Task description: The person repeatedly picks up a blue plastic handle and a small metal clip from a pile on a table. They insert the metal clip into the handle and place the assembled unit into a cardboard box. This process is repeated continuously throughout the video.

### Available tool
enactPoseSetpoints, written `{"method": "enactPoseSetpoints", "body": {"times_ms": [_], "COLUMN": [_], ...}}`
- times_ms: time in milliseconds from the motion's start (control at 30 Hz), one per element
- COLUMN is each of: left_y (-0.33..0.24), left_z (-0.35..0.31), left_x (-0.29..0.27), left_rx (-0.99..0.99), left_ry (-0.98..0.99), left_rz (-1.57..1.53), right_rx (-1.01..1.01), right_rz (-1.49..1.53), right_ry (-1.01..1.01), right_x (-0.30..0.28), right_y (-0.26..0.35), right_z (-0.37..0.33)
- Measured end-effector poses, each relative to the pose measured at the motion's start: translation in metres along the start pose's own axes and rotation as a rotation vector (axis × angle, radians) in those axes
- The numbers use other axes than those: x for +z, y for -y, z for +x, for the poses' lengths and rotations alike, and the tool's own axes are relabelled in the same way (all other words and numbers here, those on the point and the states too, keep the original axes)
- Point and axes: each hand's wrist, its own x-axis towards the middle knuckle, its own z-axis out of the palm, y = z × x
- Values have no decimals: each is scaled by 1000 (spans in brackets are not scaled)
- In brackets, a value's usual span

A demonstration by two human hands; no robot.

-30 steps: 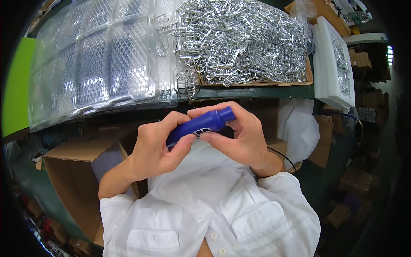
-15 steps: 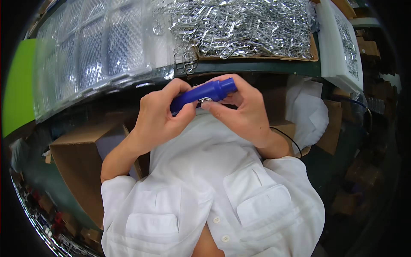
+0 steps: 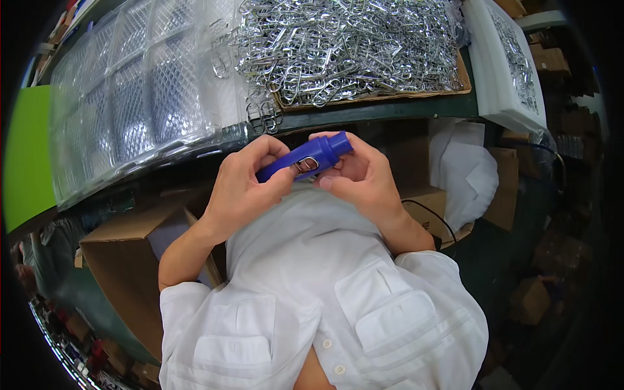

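Both hands hold a blue plastic cylinder (image 3: pixel 286 162) with a narrower stepped end, tilted up to the right in front of my chest. A small bent metal wire clip (image 3: pixel 306 165) shows against its near side. My left hand (image 3: pixel 246 182) wraps the wider left part, its thumb beside the clip. At the narrow end, my right hand (image 3: pixel 365 179) has its fingers behind the cylinder and its thumb just below it. What the hidden fingertips touch cannot be seen.
A shallow cardboard tray (image 3: pixel 377 97) heaped with shiny wire clips (image 3: pixel 351 49) stands on the bench, a few loose ones (image 3: pixel 263 116) at its left. Clear plastic blister trays (image 3: pixel 133 97) lie further left. White foam (image 3: pixel 504 65) stands right; an open cardboard box (image 3: pixel 120 273) is below left.
The wire clip now shows plainly on the cylinder's side, where the thumbs partly covered it before. My right thumb has moved off it. The view has shifted slightly.
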Motion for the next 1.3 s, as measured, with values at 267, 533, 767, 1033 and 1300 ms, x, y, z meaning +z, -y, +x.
{"method": "enactPoseSetpoints", "body": {"times_ms": [267,533,767,1033,1300], "left_y": [-19,-44,-29,-14,-22], "left_z": [7,2,0,10,6], "left_x": [-19,-31,-45,3,7], "left_rx": [207,209,163,151,145], "left_ry": [45,-70,122,182,97], "left_rz": [-306,-396,-344,-173,-204], "right_rx": [-136,-261,-55,309,348], "right_rz": [67,-38,177,861,763], "right_ry": [62,9,56,13,22], "right_x": [-1,-9,4,8,1], "right_y": [-3,15,7,-39,-52], "right_z": [17,24,12,17,12]}}
